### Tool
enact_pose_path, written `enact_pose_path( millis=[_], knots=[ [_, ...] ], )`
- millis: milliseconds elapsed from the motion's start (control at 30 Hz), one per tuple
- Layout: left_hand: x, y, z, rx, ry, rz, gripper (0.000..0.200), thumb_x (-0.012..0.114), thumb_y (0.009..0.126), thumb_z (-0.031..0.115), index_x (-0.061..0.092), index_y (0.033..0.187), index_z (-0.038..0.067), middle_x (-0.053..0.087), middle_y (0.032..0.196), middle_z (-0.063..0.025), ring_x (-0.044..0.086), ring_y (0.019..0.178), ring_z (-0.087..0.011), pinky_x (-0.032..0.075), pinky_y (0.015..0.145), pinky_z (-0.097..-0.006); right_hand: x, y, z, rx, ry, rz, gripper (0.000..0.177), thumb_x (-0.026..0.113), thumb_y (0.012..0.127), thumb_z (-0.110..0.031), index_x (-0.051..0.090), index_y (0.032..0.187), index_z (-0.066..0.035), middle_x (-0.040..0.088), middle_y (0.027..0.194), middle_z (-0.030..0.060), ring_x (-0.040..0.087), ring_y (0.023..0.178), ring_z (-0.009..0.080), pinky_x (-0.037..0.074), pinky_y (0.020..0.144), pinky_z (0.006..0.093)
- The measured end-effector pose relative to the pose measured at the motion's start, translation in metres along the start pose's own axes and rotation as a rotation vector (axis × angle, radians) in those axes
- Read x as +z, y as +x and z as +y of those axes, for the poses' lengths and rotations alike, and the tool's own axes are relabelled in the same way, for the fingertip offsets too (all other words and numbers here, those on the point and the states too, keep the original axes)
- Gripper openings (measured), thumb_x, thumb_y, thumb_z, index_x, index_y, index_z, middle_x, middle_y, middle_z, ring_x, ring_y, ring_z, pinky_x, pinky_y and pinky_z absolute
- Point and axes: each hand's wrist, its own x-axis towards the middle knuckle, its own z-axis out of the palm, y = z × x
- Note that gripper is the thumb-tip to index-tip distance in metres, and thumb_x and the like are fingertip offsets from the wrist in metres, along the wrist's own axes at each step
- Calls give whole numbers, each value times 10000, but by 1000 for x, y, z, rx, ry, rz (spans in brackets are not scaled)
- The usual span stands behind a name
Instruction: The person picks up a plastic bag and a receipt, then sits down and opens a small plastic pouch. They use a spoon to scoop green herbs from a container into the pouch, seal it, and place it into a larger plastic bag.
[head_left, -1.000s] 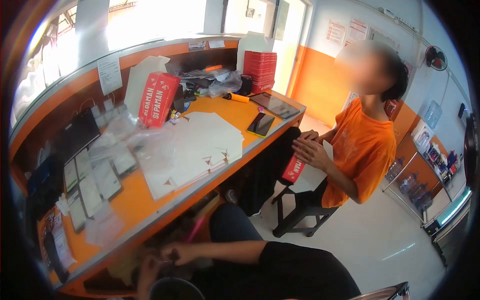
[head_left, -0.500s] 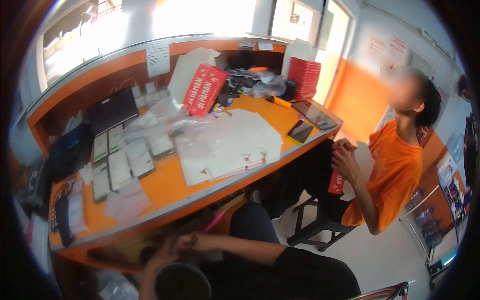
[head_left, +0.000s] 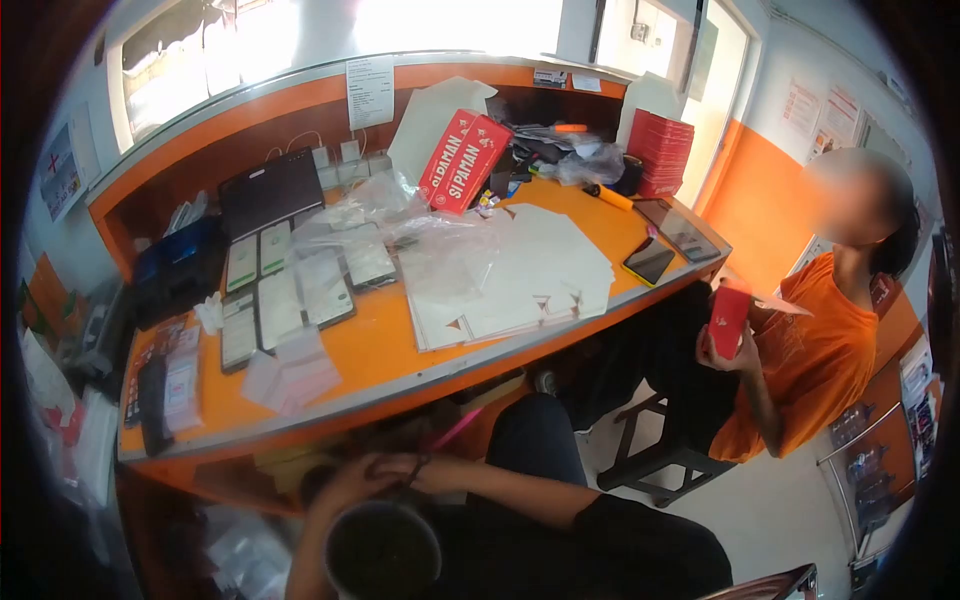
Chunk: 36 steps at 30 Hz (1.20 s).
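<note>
My left hand [head_left: 347, 487] and my right hand [head_left: 432, 472] meet low in front of me, below the desk's front edge. Their fingers are closed against each other, in shadow; anything between them is hidden. A thin dark loop [head_left: 416, 468] shows by my right wrist. Just below my hands is a round, dark-topped container [head_left: 383, 550], close to my left forearm. To the right, a seated person in an orange shirt [head_left: 800, 340] holds a small red box [head_left: 728, 322] in both hands, with a pale flap at its top.
The orange desk [head_left: 380, 325] bears flat white card sheets [head_left: 530, 265], several pale-backed phones [head_left: 280, 302], clear plastic bags [head_left: 365, 205] and a red "SI PAMAN" box [head_left: 465, 160]. A stack of red boxes [head_left: 660, 150] stands at the far end, near a yellow-edged phone [head_left: 650, 262].
The whole view has shifted, so the desk sits further right and higher. The other person has raised and turned the red box. My hands stay together.
</note>
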Motion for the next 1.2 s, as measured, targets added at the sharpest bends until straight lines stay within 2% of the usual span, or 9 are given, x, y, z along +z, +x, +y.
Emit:
enact_pose_path(
  millis=[133, 200, 233, 300, 433, 633, 867, 967, 1200],
  knots=[
    [6, 8, -29, 77, -194, 167, 406, 653, 832, 262, 547, 1134, 12, 601, 1080, -144, 573, 1015, -212, 442, 878, -320, 22, -29, 23, 47, 179, 298, 533, 454, 801, 3, 396, 1326, -71, 421, 1319, 134, 560, 955, 224, 468, 813, 330],
    [7, 7, -26, 71, -229, 219, 388, 650, 833, 245, 550, 1129, 15, 601, 1072, -141, 574, 1007, -211, 443, 870, -320, 23, -42, 24, 172, 841, 300, 634, 480, 775, -29, 312, 1383, -86, 399, 1337, 111, 531, 866, 172, 461, 766, 311],
    [7, 6, -20, 102, -198, 247, 318, 635, 840, 199, 562, 1087, 12, 613, 1024, -121, 578, 966, -194, 449, 846, -315, 23, -45, 20, 174, 842, 300, 634, 480, 775, -29, 312, 1383, -86, 399, 1337, 111, 531, 866, 172, 461, 766, 311],
    [5, 7, -15, 126, -173, 273, 248, 621, 848, 153, 573, 1045, 9, 626, 976, -101, 582, 926, -177, 455, 823, -310, 23, -48, 5, 60, 1364, 326, 670, 510, 777, -98, 261, 1399, -78, 387, 1345, 88, 479, 754, 139, 421, 681, 276],
    [3, 10, -29, 154, -63, 240, 221, 609, 855, 132, 564, 1033, 8, 608, 988, -86, 570, 930, -160, 457, 820, -299, 13, -48, -20, 98, 1453, 275, 696, 586, 805, -192, 247, 1405, -91, 418, 1304, 115, 519, 780, 152, 438, 687, 279],
    [10, 14, -34, 193, -302, 280, 367, 640, 796, 103, 494, 1124, 27, 549, 1052, -104, 546, 1000, -199, 437, 867, -322, 11, -42, -36, 278, 1186, 148, 381, 416, 971, -244, 343, 1307, -81, 539, 1100, 114, 555, 884, 161, 468, 738, 285],
    [14, 8, -37, 202, -350, 392, 546, 686, 800, 163, 400, 1247, 34, 463, 1231, -140, 460, 1158, -227, 394, 962, -333, 3, -43, -43, 275, 1229, 376, 475, 507, 934, -271, 272, 1322, -127, 589, 961, 185, 610, 892, 268, 520, 761, 384],
    [7, -3, -14, 176, -332, 465, 559, 728, 764, 154, 429, 1218, 27, 498, 1197, -128, 490, 1126, -219, 411, 948, -327, -4, -43, -57, 235, 1191, 525, 494, 532, 921, -265, 271, 1316, -124, 582, 940, 194, 606, 880, 273, 528, 745, 390],
    [-3, -7, -1, 249, -356, 318, 477, 744, 737, 119, 492, 1135, 41, 559, 1049, -85, 554, 967, -185, 455, 838, -310, -23, -52, -67, 188, 1094, 686, 465, 532, 914, -268, 307, 1297, -132, 581, 892, 175, 595, 854, 256, 529, 684, 369]
  ],
)
